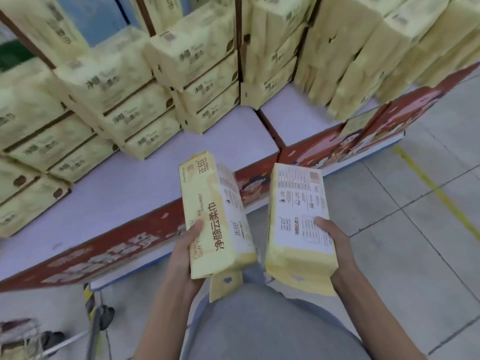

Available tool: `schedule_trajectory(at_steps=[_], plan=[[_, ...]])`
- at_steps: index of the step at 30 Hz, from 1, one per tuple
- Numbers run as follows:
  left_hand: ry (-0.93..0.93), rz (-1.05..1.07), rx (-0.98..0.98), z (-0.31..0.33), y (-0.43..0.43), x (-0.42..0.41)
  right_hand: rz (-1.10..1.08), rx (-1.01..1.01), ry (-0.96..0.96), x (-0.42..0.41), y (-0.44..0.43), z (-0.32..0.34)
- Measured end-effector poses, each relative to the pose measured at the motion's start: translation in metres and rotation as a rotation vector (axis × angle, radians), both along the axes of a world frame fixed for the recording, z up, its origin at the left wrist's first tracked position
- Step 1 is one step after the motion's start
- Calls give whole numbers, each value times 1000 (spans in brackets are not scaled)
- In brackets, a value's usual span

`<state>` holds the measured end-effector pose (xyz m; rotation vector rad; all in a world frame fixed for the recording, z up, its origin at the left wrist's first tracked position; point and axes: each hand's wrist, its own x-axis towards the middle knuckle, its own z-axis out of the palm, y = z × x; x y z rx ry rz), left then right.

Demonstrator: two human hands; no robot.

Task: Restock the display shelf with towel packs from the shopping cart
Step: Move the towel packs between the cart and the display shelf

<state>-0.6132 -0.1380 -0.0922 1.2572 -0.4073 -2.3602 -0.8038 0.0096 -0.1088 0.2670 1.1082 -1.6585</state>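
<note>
Your L hand [185,252] grasps one towel pack [215,211] by its lower end, thumb on the face w/ the big lettering. Your R hand [335,245] grasps a second pack [298,216], thumb on its white label. Both are held in the air, just beside each other, in front of the shelf [161,172], not on it. Stacked packs [124,100] line the shelf's rear. Cart [94,323] frame at lower L.

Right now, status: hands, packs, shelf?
Left hand grips left pack, right hand grips right pack. Neither shelved yet. Bare shelf strip before stacked packs.
</note>
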Motion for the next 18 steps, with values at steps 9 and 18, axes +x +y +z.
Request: schedule_trajectory(at_steps=[9,18], plan=[[-26,-313,-146,20,-110,-122,-97,-17,-49,-77,-51,4],[-157,-399,-395,-2,-147,-216,-78,47,-69,-166,-88,-15]])
